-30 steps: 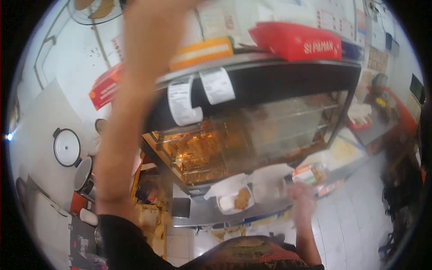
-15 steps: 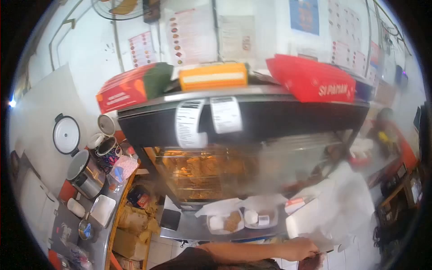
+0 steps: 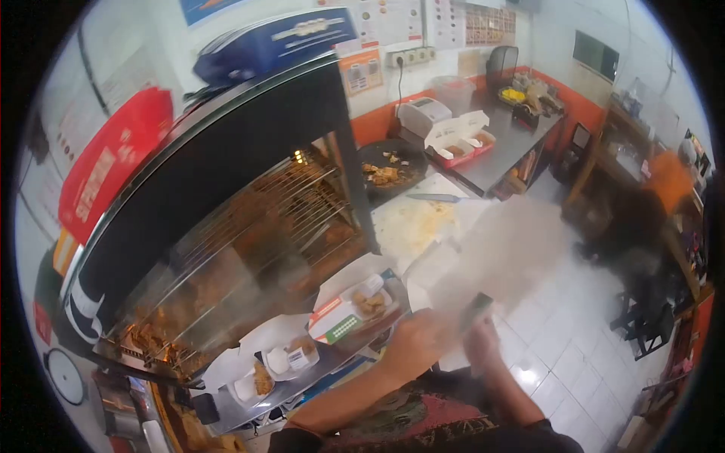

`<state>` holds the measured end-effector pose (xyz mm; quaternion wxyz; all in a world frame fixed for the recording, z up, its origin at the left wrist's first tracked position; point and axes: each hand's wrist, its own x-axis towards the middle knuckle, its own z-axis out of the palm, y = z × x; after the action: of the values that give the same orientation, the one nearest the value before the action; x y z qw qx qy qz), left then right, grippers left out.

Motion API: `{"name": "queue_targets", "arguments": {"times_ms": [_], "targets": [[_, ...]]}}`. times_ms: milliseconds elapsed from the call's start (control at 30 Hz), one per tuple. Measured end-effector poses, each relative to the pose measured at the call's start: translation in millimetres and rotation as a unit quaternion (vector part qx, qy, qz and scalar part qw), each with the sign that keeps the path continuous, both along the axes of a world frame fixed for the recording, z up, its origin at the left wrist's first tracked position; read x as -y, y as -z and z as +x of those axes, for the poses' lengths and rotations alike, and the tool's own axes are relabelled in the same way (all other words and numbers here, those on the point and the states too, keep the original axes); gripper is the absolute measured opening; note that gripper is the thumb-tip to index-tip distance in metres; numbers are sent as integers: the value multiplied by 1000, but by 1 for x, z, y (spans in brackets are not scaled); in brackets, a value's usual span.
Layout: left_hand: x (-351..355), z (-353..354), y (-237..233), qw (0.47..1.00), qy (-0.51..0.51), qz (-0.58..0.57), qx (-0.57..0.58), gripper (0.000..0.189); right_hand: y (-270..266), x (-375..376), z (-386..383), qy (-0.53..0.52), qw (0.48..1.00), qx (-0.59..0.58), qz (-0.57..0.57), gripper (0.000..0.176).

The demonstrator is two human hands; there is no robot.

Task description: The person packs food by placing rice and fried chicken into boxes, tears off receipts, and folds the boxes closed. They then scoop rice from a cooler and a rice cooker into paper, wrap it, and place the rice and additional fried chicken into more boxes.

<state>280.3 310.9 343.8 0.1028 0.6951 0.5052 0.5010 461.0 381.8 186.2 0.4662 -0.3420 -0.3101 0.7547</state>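
Observation:
My left hand (image 3: pixel 417 343) is at the counter's front edge, close to a white carton (image 3: pixel 427 285); blur and a smudge hide its fingertips, so its grip cannot be told. Just to the right, my right hand (image 3: pixel 482 343) is closed around a small dark flat object (image 3: pixel 476 308), whose kind I cannot make out. Left of my hands stand open meal boxes: one (image 3: pixel 332 323) with fried chicken pieces and a small white cup, another (image 3: pixel 291 359) with rice and chicken, and a third (image 3: pixel 245 386) with rice and a chicken piece.
A heated display cabinet (image 3: pixel 211 181) with fried chicken on racks stands behind the boxes. A knife (image 3: pixel 436 198) lies on a stained white cutting board (image 3: pixel 411 230), beside a dark round pan (image 3: pixel 389 166) of chicken pieces. Tiled floor (image 3: pixel 563 362) lies to the right.
My view has swung right, bringing the cutting board and side counter into clear sight. Both my hands are now close together in front; earlier only one forearm and hand showed, stretched to the right.

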Motion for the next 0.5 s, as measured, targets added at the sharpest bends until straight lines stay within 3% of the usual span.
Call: {"name": "queue_targets", "arguments": {"times_ms": [33, 133, 200, 267, 300, 333, 433, 500], "targets": [[-7, 4, -6, 999, -21, -3, 27, 12, 0, -29, 10, -16, 998, 55, -21, 68], [-13, 8, -29, 996, -71, -4, 50, 11, 29, -103, 11, -34, 982, 176, 62, 68], [1, -2, -20, 996, -87, -9, 20, 16, 67, -158, 2, -95, 876, 374, 289, 63], [18, -4, -8, 981, -145, -67, 107, 14, 60, -187, -12, -105, 903, 349, 228, 58], [28, -8, 9, 970, -162, -79, 163, 13, 27, -193, -32, -81, 969, 228, 45, 55], [36, -14, 33, 955, -179, -90, 219, 12, 10, -194, -43, -53, 983, 101, -143, 53], [52, -12, 64, 911, -226, -96, 330, 12, 20, -192, -46, 52, 986, 128, -90, 49], [68, -10, 77, 897, -243, -142, 340, 15, 9, -166, -37, 52, 983, 169, 42, 46]]}}
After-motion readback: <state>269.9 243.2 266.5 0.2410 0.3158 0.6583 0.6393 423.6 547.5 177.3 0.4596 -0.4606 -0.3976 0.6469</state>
